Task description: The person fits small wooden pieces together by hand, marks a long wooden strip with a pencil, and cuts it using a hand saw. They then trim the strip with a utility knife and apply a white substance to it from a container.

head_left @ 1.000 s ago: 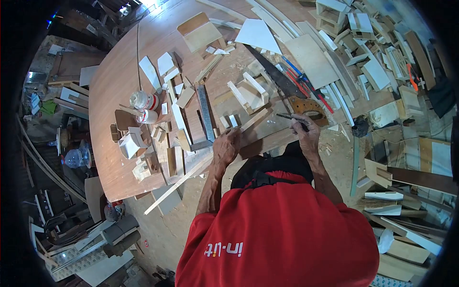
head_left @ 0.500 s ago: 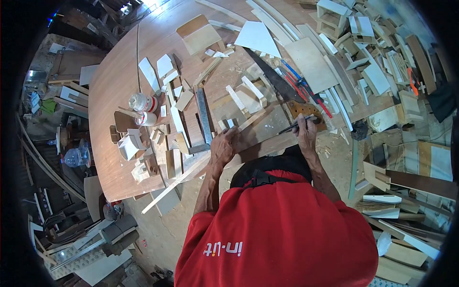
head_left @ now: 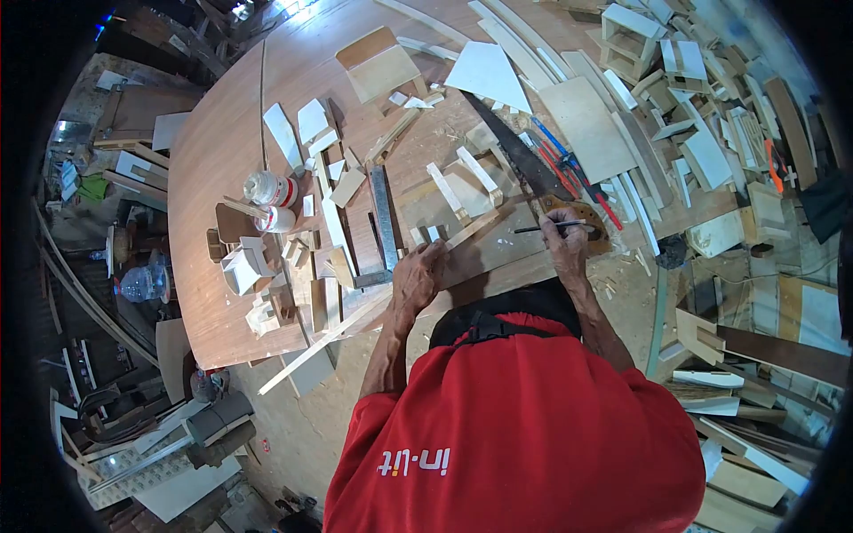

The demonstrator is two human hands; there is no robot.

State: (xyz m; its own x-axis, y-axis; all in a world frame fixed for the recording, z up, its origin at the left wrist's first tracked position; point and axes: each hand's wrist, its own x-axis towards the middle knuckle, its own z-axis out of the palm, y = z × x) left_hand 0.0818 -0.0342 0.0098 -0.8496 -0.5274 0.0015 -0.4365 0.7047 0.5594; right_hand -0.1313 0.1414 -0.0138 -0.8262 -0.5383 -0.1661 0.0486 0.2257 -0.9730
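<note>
Near the front edge of the brown table [head_left: 213,178], my left hand [head_left: 418,277] is closed on the lower end of a thin wooden strip [head_left: 475,225] that slants up to the right. Between the fingers of my right hand [head_left: 565,242] is a dark pencil [head_left: 536,228], its tip pointing left over the board. Behind my right hand lies a handsaw, its dark blade [head_left: 511,142] running up and left from a brown wooden handle [head_left: 597,233]. A metal square [head_left: 382,213] rests left of the strip. Two pale wood pieces [head_left: 447,191] stand just beyond the strip.
Two glue jars [head_left: 271,189] and small wooden parts [head_left: 246,266] are on the table's left. Red and blue clamps [head_left: 569,160] lie beside the saw. Beyond them are a flat panel [head_left: 586,127] and long strips. Wood scraps [head_left: 702,151] are piled at the right.
My right hand has shifted slightly left, and the pencil now lies flatter, pointing left. My left hand stays at the strip. The whole view has moved a little.
</note>
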